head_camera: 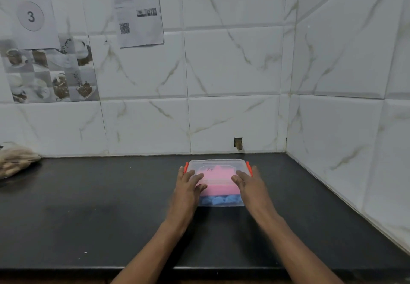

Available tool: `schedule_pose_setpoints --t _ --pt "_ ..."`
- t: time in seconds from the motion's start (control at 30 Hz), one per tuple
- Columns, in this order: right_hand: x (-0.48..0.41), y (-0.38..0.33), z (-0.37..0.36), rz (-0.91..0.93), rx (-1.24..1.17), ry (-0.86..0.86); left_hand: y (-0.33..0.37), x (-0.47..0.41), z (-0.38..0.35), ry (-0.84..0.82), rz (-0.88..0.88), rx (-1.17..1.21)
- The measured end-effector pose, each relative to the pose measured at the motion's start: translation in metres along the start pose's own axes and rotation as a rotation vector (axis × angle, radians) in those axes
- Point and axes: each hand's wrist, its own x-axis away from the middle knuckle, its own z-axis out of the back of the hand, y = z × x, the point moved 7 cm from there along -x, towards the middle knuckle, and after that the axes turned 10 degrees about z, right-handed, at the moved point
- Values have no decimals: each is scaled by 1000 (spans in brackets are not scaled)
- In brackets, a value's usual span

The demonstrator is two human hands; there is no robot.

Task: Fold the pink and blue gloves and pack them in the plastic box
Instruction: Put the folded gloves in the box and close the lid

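A clear plastic box (218,164) with its lid on and orange side clips stands on the black counter near the back wall. Through the plastic I see a pink glove (218,178) on top and a blue glove (219,200) beneath it along the front. My left hand (189,184) lies on the left side of the lid, fingers spread over it, thumb by the left clip. On the right side of the lid rests my right hand (248,182) in the same way. Both palms press flat rather than grasp.
The black counter (99,206) runs left and forward from the box. White tiled walls close the back and right sides, meeting in a corner (286,150). A beige cloth-like bundle (15,159) lies at the far left by the wall. Papers hang on the wall.
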Motion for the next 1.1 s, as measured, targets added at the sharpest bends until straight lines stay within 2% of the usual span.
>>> schedule_pose_setpoints --t 0.2,0.37,0.6,0.73,0.87,1.0,1.1 --pt "-59 21 -23 -17 -114 -18 -16 -59 -37 -151 -34 -272" --pt "-113 39 -43 17 -154 22 -31 -109 -59 -226 -68 -302" --pt "-202 79 -80 107 -100 -8 -58 -173 -97 -188 -64 -201" --pt "-240 101 -96 162 -97 56 -73 -202 -118 -150 0 -100" --pt "-257 114 -104 242 -47 101 -86 -216 -133 -102 45 -103" --pt "-250 103 -97 302 119 104 -83 -216 -130 -148 77 -102" --pt "-252 93 -90 159 266 -29 -78 -221 -128 -257 139 -190"
